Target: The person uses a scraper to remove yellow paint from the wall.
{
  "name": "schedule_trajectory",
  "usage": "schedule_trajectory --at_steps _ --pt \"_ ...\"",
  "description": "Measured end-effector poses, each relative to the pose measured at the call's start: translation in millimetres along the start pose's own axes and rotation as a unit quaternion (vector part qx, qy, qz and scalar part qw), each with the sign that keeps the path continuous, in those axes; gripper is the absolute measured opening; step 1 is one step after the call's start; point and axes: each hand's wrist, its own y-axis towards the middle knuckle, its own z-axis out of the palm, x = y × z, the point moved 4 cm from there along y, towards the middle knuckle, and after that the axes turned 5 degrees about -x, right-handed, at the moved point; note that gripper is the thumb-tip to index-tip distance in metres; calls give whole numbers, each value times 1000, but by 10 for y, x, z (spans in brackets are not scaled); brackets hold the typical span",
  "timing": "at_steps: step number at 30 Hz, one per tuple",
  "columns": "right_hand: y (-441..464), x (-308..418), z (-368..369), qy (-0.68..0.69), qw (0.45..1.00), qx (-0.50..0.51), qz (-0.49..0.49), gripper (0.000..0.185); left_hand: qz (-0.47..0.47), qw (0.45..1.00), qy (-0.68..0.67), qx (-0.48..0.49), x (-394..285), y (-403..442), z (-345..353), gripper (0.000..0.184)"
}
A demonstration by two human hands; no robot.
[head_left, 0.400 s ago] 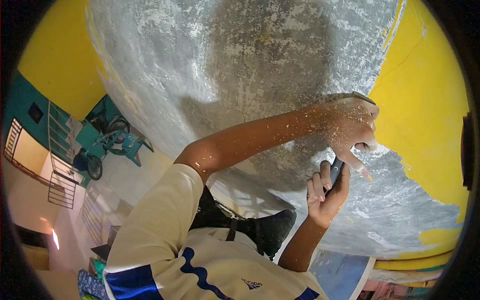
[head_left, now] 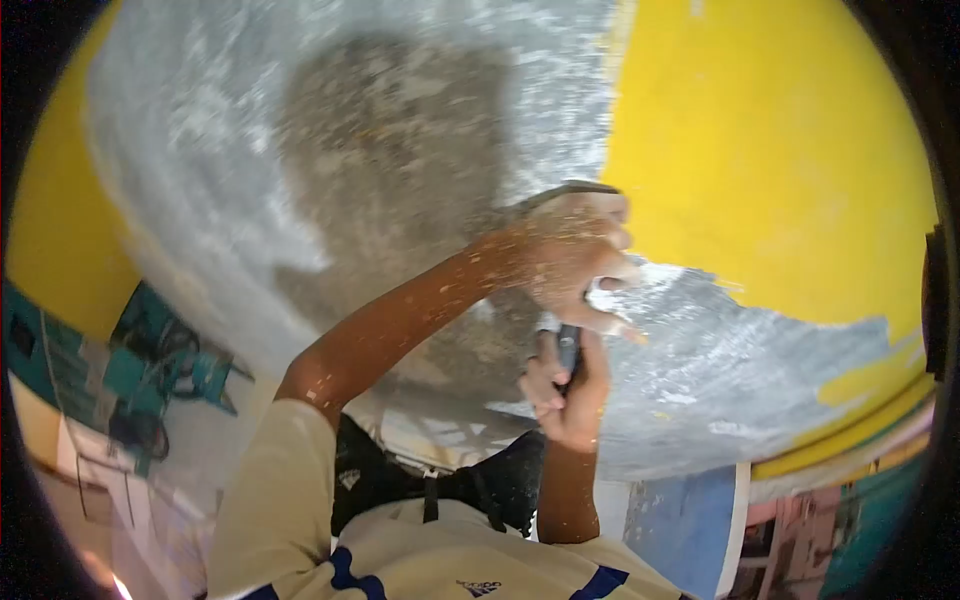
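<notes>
A flat tool with a dark edge (head_left: 590,187) lies against the wall, partly under my left hand (head_left: 575,250), whose fingers are curled over it. Flakes and pale dust cover that hand and forearm. Just below, my right hand (head_left: 570,390) grips a dark grey handle (head_left: 568,350), apparently part of the same tool; the join is hidden. Both hands are at the border between the scraped grey wall surface (head_left: 400,140) and the yellow paint (head_left: 760,170).
Teal metal furniture and wheels (head_left: 150,400) stand at the lower left on a pale floor. A blue panel (head_left: 685,530) with a white edge is at the lower right. A black strapped item (head_left: 430,490) hangs against my chest.
The view has shifted, so the wall, arms and tool appear farther left. Both hands keep their grip, and more of the yellow paint shows.
</notes>
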Motion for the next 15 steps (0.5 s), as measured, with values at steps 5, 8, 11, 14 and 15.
schedule_trajectory --at_steps 5,8,11,14,15 --pt "1 41 18 2 1000 2 -21 26 -7 1000 -19 -1 21 39 22 48" --pt "5 37 43 -4 1000 2 -26 26 -4 1000 -13 -3 23 38 22 56" --pt "-2 24 93 -10 999 -2 -31 26 0 1000 -15 3 10 43 -1 50" --pt "-4 11 129 -14 999 0 -36 26 -1 1000 -16 16 2 48 -23 47" --pt "-4 8 140 -15 999 1 -38 25 -2 1000 -15 21 -1 49 -27 48"
